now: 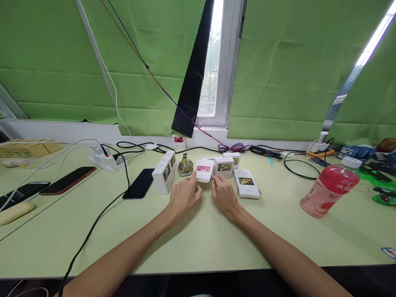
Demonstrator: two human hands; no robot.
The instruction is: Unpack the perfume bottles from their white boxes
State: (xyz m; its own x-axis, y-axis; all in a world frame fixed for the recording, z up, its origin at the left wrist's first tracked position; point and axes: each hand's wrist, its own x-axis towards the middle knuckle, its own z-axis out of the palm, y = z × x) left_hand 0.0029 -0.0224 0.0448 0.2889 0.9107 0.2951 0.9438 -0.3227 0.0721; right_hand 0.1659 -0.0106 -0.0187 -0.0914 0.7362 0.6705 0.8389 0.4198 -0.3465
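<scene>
Left hand [185, 194]: fingers curled, index fingertip at the near left corner of the pink-flower box [204, 170]. Right hand [223, 195]: fingers bent in, fingertips at the near right corner of that box. Cannot tell whether either hand pinches the card or just touches it. Box sits between the hands, mid-worktop [216, 243], printed face up, a rounded flap at its far end.

Just right of it, a white-flower box [223, 167] stands upright, another white box [236, 158] behind. Nearer the right wrist, the yellow-flower box [246, 182] lies flat. Left of the pink-flower box, a glass bottle [185, 166] with gold-coloured neck; beside that, a tall white box [165, 174] upright, then a black phone [139, 183] lying flat.

Further left: power strip [107, 160], red-edged phone [68, 180], another dark phone [26, 194]. Well to the right, a pink drink bottle [329, 189], white cap on. At the back, a small red-picture box [178, 142] and coiled black cable [265, 152], below green curtains [284, 82]
</scene>
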